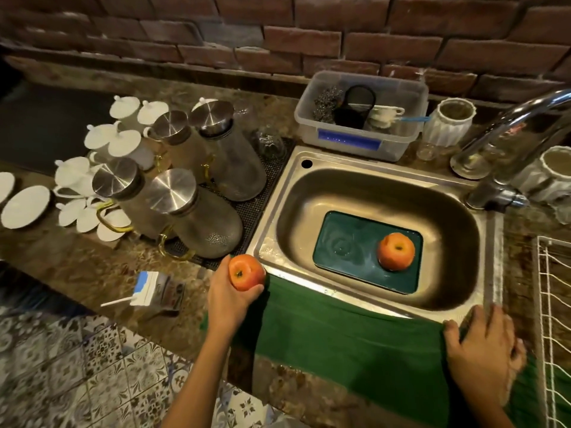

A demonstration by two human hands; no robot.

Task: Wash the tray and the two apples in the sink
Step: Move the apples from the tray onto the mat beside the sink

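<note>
Sink [482,242], steel, set in the counter, serves as landmark. Green cloth [340,335] drapes over the sink's near rim. Dark green tray [346,242] lies flat on the sink floor. Right hand [485,353] rests with relaxed fingers on the cloth at the sink's near right corner. Left hand [228,301] grips one apple [246,272] just outside the sink's near left corner. Second apple [396,251] sits on the tray's right part.

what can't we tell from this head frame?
- Tap: spout cut off by right edge; water running or not, unknown.
- Right hand: motion-blurred on green cloth; grip unclear.
- Sink drain: hidden under tray.
- Carton label: too small.
</note>
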